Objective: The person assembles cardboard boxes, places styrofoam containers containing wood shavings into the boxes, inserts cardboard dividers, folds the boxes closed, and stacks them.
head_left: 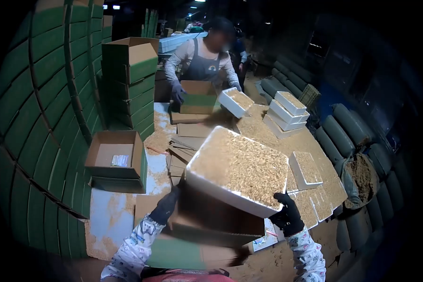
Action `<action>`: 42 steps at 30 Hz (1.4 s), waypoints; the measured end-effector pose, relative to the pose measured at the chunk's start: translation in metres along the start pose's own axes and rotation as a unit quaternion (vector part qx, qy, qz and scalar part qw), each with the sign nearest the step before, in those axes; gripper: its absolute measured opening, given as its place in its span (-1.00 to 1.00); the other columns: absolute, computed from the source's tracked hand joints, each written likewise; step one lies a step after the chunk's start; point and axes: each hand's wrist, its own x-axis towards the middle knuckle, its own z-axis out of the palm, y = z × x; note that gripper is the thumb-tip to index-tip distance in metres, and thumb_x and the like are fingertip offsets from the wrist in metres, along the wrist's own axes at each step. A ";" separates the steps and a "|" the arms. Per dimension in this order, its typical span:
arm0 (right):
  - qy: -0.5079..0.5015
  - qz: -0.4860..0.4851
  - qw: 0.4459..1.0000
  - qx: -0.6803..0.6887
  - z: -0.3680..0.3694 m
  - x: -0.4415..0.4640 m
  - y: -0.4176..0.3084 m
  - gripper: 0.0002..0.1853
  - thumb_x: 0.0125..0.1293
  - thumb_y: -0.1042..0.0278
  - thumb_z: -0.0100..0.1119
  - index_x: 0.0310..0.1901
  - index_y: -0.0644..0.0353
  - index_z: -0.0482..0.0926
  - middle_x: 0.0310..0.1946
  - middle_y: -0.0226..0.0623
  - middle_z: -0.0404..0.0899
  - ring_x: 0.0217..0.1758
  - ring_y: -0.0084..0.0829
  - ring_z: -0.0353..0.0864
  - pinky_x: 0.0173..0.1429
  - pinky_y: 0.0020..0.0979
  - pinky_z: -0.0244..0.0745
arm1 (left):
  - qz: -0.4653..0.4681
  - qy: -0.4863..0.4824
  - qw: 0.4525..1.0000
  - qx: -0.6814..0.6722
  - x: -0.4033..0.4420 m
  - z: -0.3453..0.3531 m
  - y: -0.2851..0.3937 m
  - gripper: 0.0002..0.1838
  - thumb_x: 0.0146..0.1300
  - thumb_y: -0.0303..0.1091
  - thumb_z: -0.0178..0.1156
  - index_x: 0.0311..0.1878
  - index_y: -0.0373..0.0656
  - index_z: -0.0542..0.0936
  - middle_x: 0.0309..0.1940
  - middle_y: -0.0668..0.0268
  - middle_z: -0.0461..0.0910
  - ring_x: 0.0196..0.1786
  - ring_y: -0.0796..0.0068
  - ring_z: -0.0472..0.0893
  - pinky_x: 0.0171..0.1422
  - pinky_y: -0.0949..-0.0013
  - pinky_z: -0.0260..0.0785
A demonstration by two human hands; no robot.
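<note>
A white foam box point(237, 167) filled with tan, grain-like loose material is tilted above an open cardboard box point(216, 218) with green on its outside. My right hand point(289, 216), in a dark glove, grips the foam box's near right corner, with fingers over the rim. My left hand point(165, 207), also gloved, is at the cardboard box's left side, just below the foam box's left corner. Its fingers are mostly hidden, so I cannot tell which of the two it grips.
Stacked green cartons point(51, 141) wall the left. An open carton point(115, 157) holds a small printed packet. Across the table, a person point(204, 61) handles a green box and a filled foam box point(236, 101). More foam boxes point(286, 113) and dark sacks point(345, 127) are at right.
</note>
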 end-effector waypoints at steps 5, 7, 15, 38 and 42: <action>-0.082 0.077 0.986 0.123 0.028 -0.007 -0.055 -0.32 -0.05 0.55 0.15 0.18 0.20 0.15 0.27 -0.03 0.01 0.32 -0.15 0.06 0.27 -0.27 0.08 | -0.243 -0.098 0.901 -0.346 0.052 0.004 0.103 -0.57 0.38 -0.27 -0.30 0.27 -0.20 0.14 0.17 0.19 0.28 0.20 0.41 0.28 0.27 0.45 0.12; -0.078 0.251 0.943 0.205 0.028 -0.008 -0.061 -0.18 -0.08 0.52 0.08 0.28 0.17 -0.04 0.25 -0.13 0.06 0.29 -0.28 0.10 0.27 -0.32 0.08 | -0.219 -0.050 0.941 -0.251 0.043 0.011 0.100 -0.55 0.36 -0.30 -0.26 0.27 -0.24 0.12 0.19 0.16 0.25 0.23 0.39 0.25 0.28 0.44 0.11; -0.134 0.500 0.825 0.229 0.026 -0.021 -0.017 -0.10 0.04 0.43 0.15 0.33 0.15 -0.23 -0.05 -0.25 0.33 -0.21 -0.43 0.40 -0.14 -0.40 0.35 | -0.090 -0.016 0.974 0.209 0.023 0.040 0.163 -0.45 0.18 -0.50 -0.11 0.25 -0.40 0.06 0.25 0.01 0.12 0.31 0.22 0.13 0.30 0.36 0.06; 0.056 0.086 0.926 -0.362 0.029 0.004 -0.017 -0.75 0.06 0.65 0.02 -0.16 0.34 0.47 -0.56 -0.12 0.52 -0.58 -0.29 0.50 -0.48 -0.36 0.40 | -0.666 0.066 0.722 0.177 0.101 -0.032 -0.118 -0.66 0.05 -0.15 0.23 -0.32 -0.29 0.49 -0.49 0.08 0.50 -0.45 0.20 0.53 -0.39 0.25 0.40; 0.263 0.278 0.892 -0.239 0.002 -0.050 0.046 -0.85 0.07 0.61 0.07 -0.28 0.39 0.51 -0.51 -0.10 0.56 -0.47 -0.30 0.58 -0.39 -0.42 0.45 | -0.610 0.198 0.765 0.053 0.066 -0.050 -0.190 -0.70 -0.04 -0.24 0.34 -0.47 -0.25 0.45 -0.72 0.20 0.40 -0.78 0.34 0.40 -0.77 0.33 0.26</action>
